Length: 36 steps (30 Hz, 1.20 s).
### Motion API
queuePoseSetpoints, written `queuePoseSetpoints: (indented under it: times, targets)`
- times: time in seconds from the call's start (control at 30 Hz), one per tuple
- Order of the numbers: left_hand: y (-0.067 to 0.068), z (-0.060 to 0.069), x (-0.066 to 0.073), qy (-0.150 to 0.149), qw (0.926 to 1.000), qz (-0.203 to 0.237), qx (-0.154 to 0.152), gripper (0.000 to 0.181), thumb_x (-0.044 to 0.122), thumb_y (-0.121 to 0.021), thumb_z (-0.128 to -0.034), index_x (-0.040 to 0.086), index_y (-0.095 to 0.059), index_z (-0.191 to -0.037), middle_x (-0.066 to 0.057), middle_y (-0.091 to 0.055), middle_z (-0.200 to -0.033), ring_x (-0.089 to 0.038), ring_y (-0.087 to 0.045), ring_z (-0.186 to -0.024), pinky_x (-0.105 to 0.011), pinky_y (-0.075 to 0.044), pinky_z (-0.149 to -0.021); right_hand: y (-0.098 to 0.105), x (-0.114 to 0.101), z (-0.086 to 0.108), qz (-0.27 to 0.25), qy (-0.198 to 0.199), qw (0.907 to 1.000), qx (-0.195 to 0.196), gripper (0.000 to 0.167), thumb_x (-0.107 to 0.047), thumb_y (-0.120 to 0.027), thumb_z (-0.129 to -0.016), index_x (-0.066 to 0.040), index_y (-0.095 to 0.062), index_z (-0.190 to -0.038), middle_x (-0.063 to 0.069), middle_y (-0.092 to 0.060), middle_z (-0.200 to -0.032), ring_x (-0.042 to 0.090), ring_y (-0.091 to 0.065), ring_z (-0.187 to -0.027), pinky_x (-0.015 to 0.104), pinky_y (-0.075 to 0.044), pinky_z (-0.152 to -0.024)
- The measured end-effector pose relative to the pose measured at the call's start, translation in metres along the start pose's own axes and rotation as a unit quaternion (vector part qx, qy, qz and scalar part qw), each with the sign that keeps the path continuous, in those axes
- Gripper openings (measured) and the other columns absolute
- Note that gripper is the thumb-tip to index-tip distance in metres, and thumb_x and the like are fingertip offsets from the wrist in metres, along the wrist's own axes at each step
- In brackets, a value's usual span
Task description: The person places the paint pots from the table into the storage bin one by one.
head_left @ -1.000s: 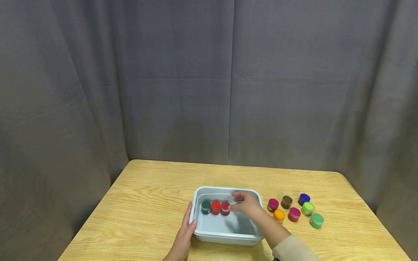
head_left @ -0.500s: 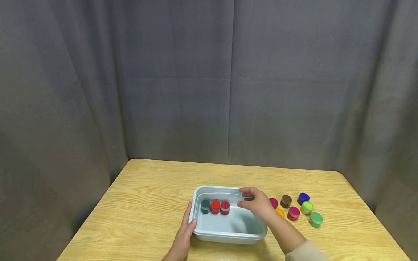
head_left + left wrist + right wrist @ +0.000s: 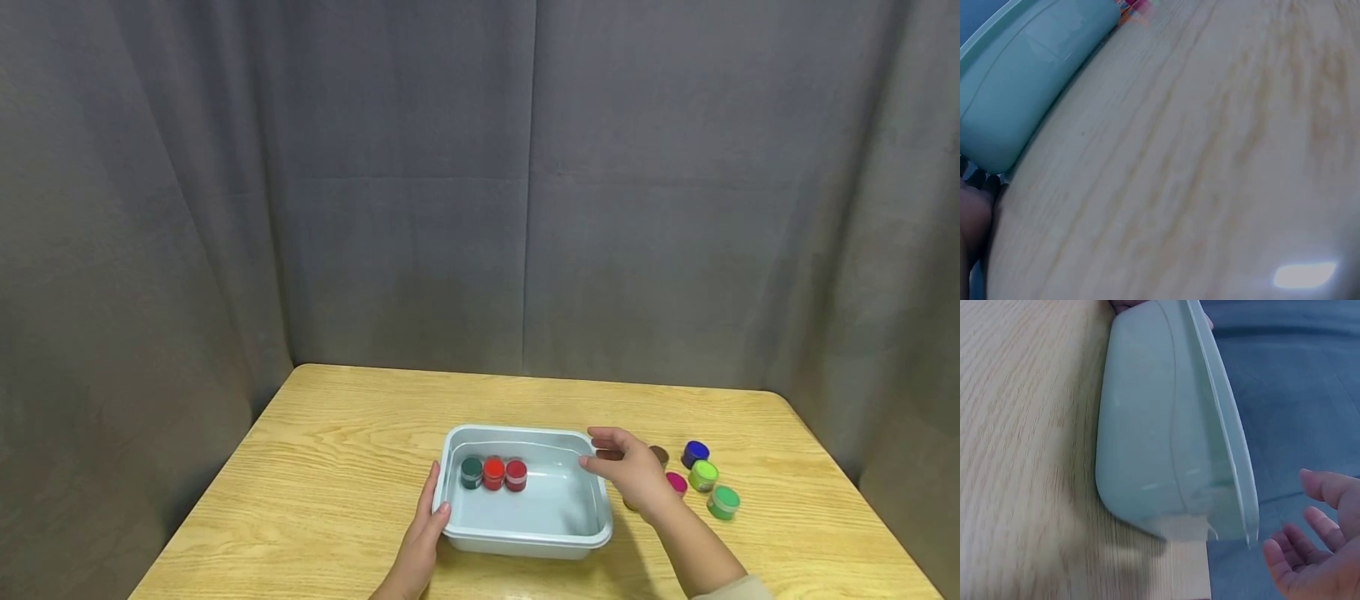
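The left hand (image 3: 422,531) clasps the pale tub (image 3: 521,546) at eight o'clock, apparently to steady it on the desk (image 3: 360,467). Inside, a dark green jar (image 3: 471,473), a bright red jar (image 3: 493,473) and a dark red jar (image 3: 515,476) sit side by side, ten to eleven o'clock. The right hand (image 3: 636,472), fingers parted, grasping nothing, hovers near three o'clock; loose jars (image 3: 703,476) sit beyond, some partly hidden.

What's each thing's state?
Pale blue rectangular plastic tub, uncovered, upright
Dark green round jar, upright
Bright red round jar, upright
Dark red round jar, upright
Blue round jar, upright
Lime round jar, upright
Emerald round jar, upright
Magenta round jar, partly hidden
Brown round jar, partly hidden
Left grip, holds tub's side
Right grip, empty, relaxed
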<state>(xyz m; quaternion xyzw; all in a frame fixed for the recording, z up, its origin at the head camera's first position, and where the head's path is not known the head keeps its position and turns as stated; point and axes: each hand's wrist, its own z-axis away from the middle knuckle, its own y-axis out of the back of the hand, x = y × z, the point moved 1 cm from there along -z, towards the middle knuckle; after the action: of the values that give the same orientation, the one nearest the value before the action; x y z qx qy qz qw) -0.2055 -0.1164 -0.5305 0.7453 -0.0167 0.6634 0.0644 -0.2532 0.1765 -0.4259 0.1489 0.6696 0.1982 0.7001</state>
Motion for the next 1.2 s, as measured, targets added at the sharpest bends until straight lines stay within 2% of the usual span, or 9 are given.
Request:
queuePoseSetpoints:
  times: [0.17, 0.43, 0.7, 1.0, 1.2]
  targets:
    - [0.000, -0.001, 0.000, -0.002, 1.0000, 0.000, 0.002, 0.060, 0.025, -0.032, -0.1064, 0.013, -0.007, -0.159, -0.018, -0.003, -0.165, -0.044, 0.001, -0.151, -0.067, 0.000, -0.117, 0.010, 0.013, 0.003, 0.020, -0.001, 0.9997, 0.013, 0.053, -0.018, -0.071, -0.089, 0.000, -0.053, -0.135, 0.026, -0.055, -0.133, 0.039, -0.056, -0.119, 0.049, -0.052, -0.098]
    - [0.000, -0.002, 0.000, -0.005, 0.9999, -0.008, 0.008, 0.059, 0.026, -0.032, -0.1062, 0.013, -0.008, -0.159, -0.018, -0.004, -0.165, -0.044, -0.001, -0.151, -0.067, -0.001, -0.117, 0.021, 0.036, 0.008, 0.034, -0.013, 0.9988, 0.032, 0.055, -0.019, -0.070, -0.090, 0.003, -0.050, -0.136, 0.027, -0.055, -0.132, 0.045, -0.052, -0.124, 0.043, -0.058, -0.091]
    - [0.001, -0.001, -0.001, 0.001, 1.0000, -0.001, 0.003, 0.060, 0.026, -0.032, -0.1061, 0.013, -0.007, -0.159, -0.018, -0.003, -0.165, -0.045, 0.001, -0.150, -0.067, 0.000, -0.117, 0.027, 0.055, 0.014, 0.050, -0.025, 0.9975, 0.043, 0.057, -0.017, -0.070, -0.089, 0.005, -0.048, -0.137, 0.033, -0.048, -0.138, 0.050, -0.047, -0.127, 0.057, -0.047, -0.103]
    - [0.001, -0.001, -0.002, 0.004, 1.0000, 0.000, -0.007, 0.060, 0.027, -0.031, -0.1064, 0.014, -0.005, -0.159, -0.018, -0.001, -0.165, -0.045, 0.003, -0.150, -0.068, 0.001, -0.116, 0.025, 0.077, 0.014, 0.059, -0.054, 0.9960, 0.040, 0.065, -0.026, -0.070, -0.091, 0.003, -0.042, -0.142, 0.032, -0.039, -0.147, 0.050, -0.039, -0.134, 0.058, -0.040, -0.110]
    - [0.000, -0.001, -0.002, 0.003, 0.9999, 0.001, -0.010, 0.061, 0.027, -0.031, -0.1065, 0.013, -0.004, -0.159, -0.019, 0.000, -0.165, -0.045, 0.004, -0.150, -0.067, 0.001, -0.117, 0.023, 0.087, 0.010, 0.048, -0.058, 0.9959, 0.050, 0.064, -0.023, -0.069, -0.091, 0.006, -0.042, -0.141, 0.034, -0.042, -0.144, 0.050, -0.042, -0.131, 0.057, -0.042, -0.108]
